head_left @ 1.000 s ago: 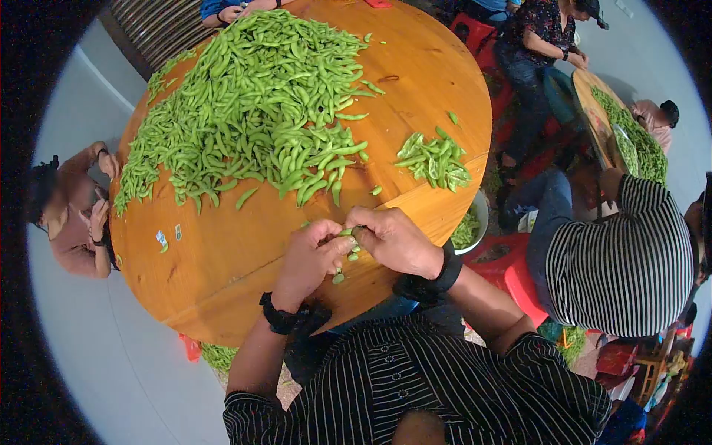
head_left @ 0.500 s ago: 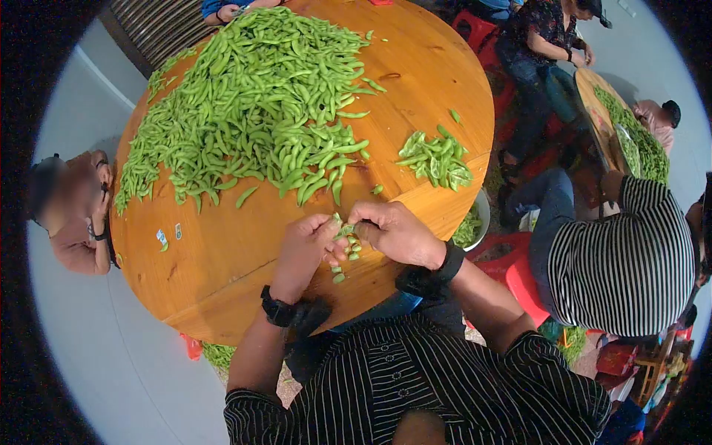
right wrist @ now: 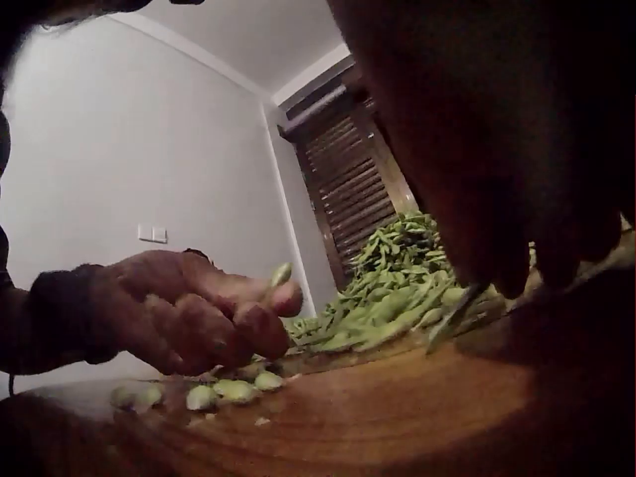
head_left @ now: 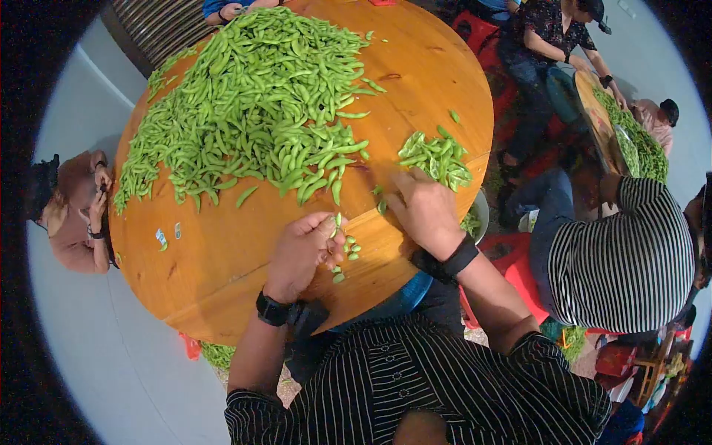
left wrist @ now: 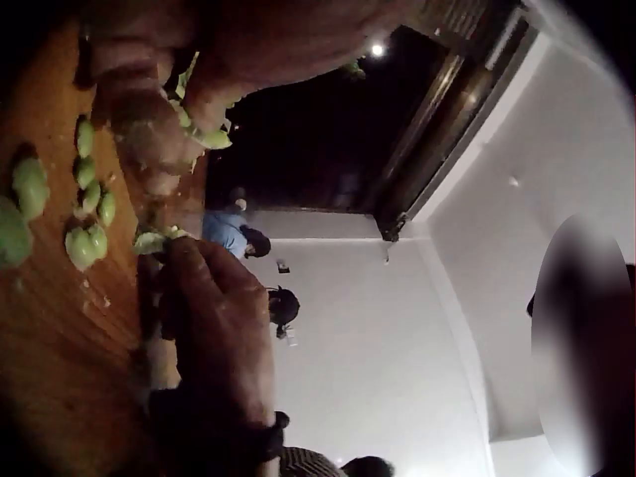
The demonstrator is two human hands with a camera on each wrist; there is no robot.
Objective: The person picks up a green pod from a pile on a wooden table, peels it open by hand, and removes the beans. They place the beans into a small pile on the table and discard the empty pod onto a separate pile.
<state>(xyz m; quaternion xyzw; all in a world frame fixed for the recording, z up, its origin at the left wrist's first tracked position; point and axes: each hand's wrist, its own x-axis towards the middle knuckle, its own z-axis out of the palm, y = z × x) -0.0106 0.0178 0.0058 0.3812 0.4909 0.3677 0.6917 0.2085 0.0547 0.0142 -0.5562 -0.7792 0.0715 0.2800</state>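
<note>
My left hand [head_left: 300, 248] is low over the near part of the wooden table [head_left: 215, 274], pinching a split green soybean pod [left wrist: 211, 137] at its thumb tip. Several shelled beans [right wrist: 234, 391] lie on the wood below its curled fingers. Farther right, my right hand [head_left: 429, 213] reaches palm down beside a small heap of pods and shells [head_left: 445, 159]. Its thumb and forefinger pinch a pod [right wrist: 459, 314] close over the tabletop. A big pile of whole pods [head_left: 259, 111] covers the table's far left side.
A white bucket [head_left: 483, 215] of green pods stands beyond the table's right edge, near a red stool [head_left: 512, 267]. One person in a striped shirt [head_left: 619, 256] sits to the right; another person [head_left: 78, 215] is at the left edge. Small labels [head_left: 162, 239] lie on the table.
My hands were together over the beans; the right has moved away to the right and forward, near the small heap. The left has stayed in place with its pod.
</note>
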